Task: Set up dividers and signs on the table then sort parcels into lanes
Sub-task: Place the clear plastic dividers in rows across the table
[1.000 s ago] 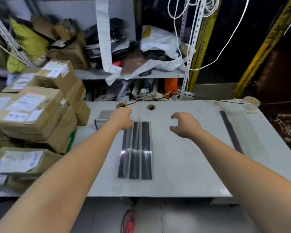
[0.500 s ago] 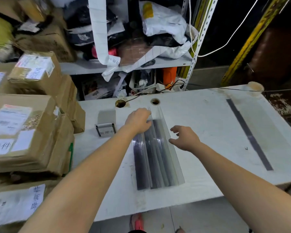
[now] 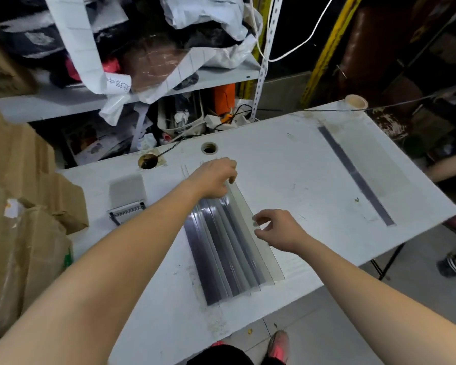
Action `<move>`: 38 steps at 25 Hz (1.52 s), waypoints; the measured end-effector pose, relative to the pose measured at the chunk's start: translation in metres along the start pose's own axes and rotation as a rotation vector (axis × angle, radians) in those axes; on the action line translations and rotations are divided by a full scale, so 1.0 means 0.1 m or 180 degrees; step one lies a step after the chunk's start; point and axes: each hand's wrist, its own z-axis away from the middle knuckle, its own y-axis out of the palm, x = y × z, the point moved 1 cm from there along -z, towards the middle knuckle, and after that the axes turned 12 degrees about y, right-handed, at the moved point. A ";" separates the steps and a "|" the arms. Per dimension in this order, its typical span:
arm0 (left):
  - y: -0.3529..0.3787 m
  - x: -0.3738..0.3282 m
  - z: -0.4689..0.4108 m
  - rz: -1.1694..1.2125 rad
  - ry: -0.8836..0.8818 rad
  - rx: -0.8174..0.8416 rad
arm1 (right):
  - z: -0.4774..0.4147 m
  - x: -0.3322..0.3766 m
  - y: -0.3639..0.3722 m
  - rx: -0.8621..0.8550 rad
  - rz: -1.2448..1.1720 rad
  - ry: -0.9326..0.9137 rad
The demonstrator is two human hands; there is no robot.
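At the middle of the frame in the head view, a nested stack of clear dividers (image 3: 229, 248) lay on the white bench (image 3: 287, 164), running from the bench's near edge up toward its far side. They looked like long, thin angle strips of transparent plastic. I judged them light and fairly stiff across the section, but whippy along their length and slick on the smooth top. A lift from one end alone would likely let the far end droop or slide. The upright flange seemed the best place to take hold, with one hold toward each end, so that the outermost strip could be peeled out of the nest.

The left grip (image 3: 213, 177) reached over the upper end of the stack, palm down, its fingers (image 3: 231, 171) curled round the top of a flange and holding it. The right grip (image 3: 277, 229) sat just right of the stack's middle, its wrist coming from the lower right. Its fingers (image 3: 258, 218) were parted and loosely bent at the outer strip's edge, clasping nothing I could make out, and whether they touched it I could not tell.

One more divider (image 3: 358, 177) lay flat well apart at right of frame. A small sign holder (image 3: 128, 209) stood left of the stack, and cardboard parcels (image 3: 24, 219) were piled at far left.
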 end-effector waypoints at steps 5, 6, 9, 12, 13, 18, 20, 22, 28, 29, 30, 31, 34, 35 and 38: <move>0.04 0.12 0.03 0.0197 -0.0083 0.0217 | 0.08 -0.05 0.07 0.0120 -0.0270 0.0113; 0.04 0.14 0.02 0.0197 -0.0089 0.0236 | 0.09 -0.06 0.08 0.0137 -0.0291 0.0149; 0.05 0.15 -0.03 0.0103 -0.0072 0.0313 | 0.07 -0.11 0.10 0.0068 -0.0202 0.0192; 0.05 0.20 -0.07 0.0057 -0.0118 0.0285 | 0.06 -0.15 0.08 -0.0030 -0.0113 0.0201; 0.05 0.22 -0.07 0.0053 -0.0149 0.0259 | 0.07 -0.17 0.07 -0.0031 -0.0122 0.0210; 0.06 0.29 -0.11 0.0129 -0.0247 0.0055 | 0.13 -0.31 0.00 -0.0057 -0.0109 0.0245; 0.05 0.32 -0.17 0.0134 -0.0269 -0.0002 | 0.15 -0.37 -0.04 -0.0048 -0.0143 0.0213; 0.02 0.34 -0.29 0.0160 -0.0301 -0.0051 | 0.17 -0.45 -0.12 0.0006 -0.0211 0.0215; -0.07 0.33 -0.68 0.0160 -0.0520 -0.0107 | 0.13 -0.74 -0.46 0.0129 -0.0153 0.0130; -0.08 0.32 -0.77 0.0164 -0.0561 -0.0119 | 0.13 -0.79 -0.55 0.0147 -0.0126 0.0115; -0.09 0.31 -0.86 0.0166 -0.0589 -0.0116 | 0.13 -0.82 -0.65 0.0153 -0.0099 0.0094; -0.10 0.29 -0.96 0.0146 -0.0599 -0.0109 | 0.12 -0.87 -0.74 0.0145 -0.0088 0.0067; -0.12 0.26 -1.29 0.0117 -0.0615 -0.0094 | 0.08 -1.01 -0.99 0.0095 -0.0117 0.0034; -0.13 0.26 -1.41 0.0125 -0.0613 -0.0115 | 0.05 -1.05 -1.07 0.0075 -0.0143 0.0036; -0.14 0.25 -1.76 0.0165 -0.0604 -0.0169 | -0.05 -1.19 -1.27 0.0009 -0.0207 0.0090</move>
